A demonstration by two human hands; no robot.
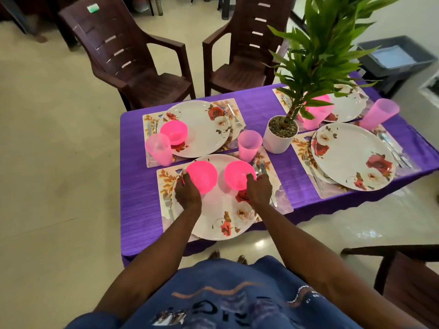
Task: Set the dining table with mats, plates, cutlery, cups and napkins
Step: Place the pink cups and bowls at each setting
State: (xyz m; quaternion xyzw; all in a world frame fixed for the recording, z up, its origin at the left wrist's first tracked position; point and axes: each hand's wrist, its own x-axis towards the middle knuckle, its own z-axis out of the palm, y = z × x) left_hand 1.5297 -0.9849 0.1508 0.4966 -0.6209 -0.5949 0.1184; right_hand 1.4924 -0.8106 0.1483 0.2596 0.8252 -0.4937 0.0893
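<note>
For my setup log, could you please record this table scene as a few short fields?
left hand: left hand grips left pink bowl
right hand: right hand grips right pink bowl
bowls rest on: near plate
place settings: four mats with plates
bowl missing: right near plate
centre: potted plant

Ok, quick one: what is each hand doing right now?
Left hand: grips the left pink bowl at its rim.
Right hand: grips the right pink bowl at its rim.
</note>
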